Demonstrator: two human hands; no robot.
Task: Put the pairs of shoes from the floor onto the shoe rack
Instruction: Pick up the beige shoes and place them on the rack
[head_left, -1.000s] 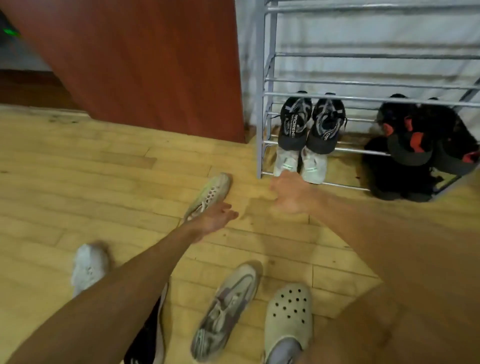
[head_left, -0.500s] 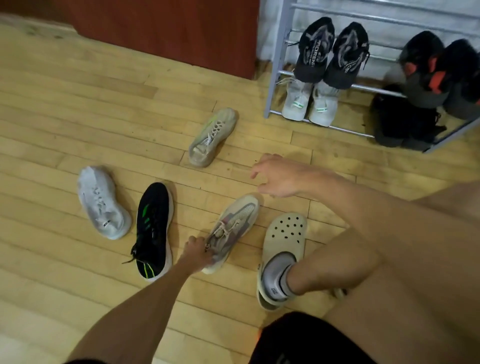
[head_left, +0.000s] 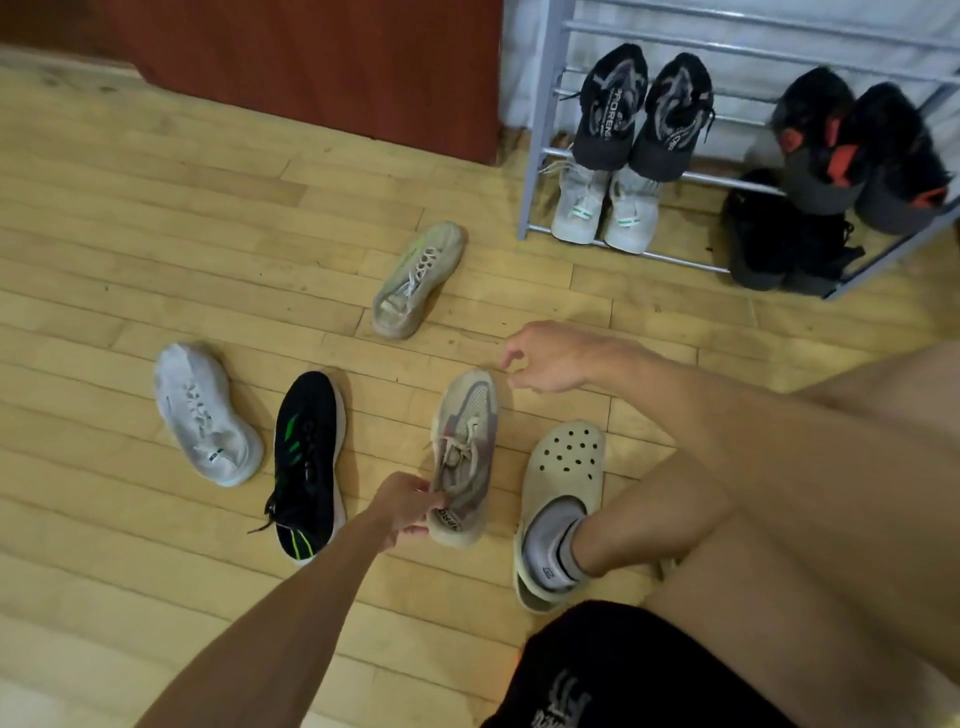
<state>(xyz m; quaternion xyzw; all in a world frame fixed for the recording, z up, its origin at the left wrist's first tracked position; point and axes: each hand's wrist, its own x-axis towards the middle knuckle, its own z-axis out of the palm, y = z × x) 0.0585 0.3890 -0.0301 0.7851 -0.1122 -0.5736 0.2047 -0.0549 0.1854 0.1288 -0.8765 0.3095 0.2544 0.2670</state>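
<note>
The left hand pinches the heel of a grey sneaker lying on the floor, well short of the shoe rack. The right hand hovers just beyond the sneaker's toe, fingers loosely curled and apart, apparently touching nothing.

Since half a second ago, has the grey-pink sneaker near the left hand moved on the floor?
Yes. The grey-pink sneaker, gripped at its heel by the left hand, has turned: its toe now points more toward the shoe rack, closer to parallel with the clog.
</note>
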